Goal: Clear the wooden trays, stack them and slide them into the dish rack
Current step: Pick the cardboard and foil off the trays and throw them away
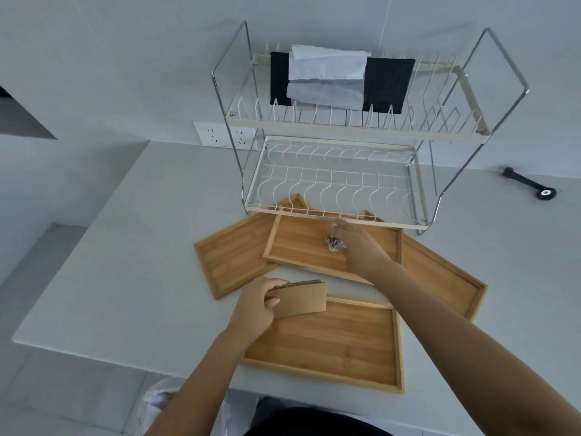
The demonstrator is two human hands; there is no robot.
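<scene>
While the left hand [256, 302] has its grip closed on a flat brown cardboard sleeve [301, 298], the right hand [358, 245] reaches onto the middle tray [301, 243], grip curled over a small crumpled clear wrapper [334, 242]; can't tell if it's pinched yet. The wrapper sits on the tray floor, just left of the right fingers. The sleeve is held above the far-left corner of the near tray [333, 344]. Left tray [232, 253] and right tray [440, 278] are partly tucked under the middle one. All four lie on the white desk [125, 247]. Dish rack [339, 171] stands just beyond the right grip, lower tier bare, folded cloths [342, 78] on top.
</scene>
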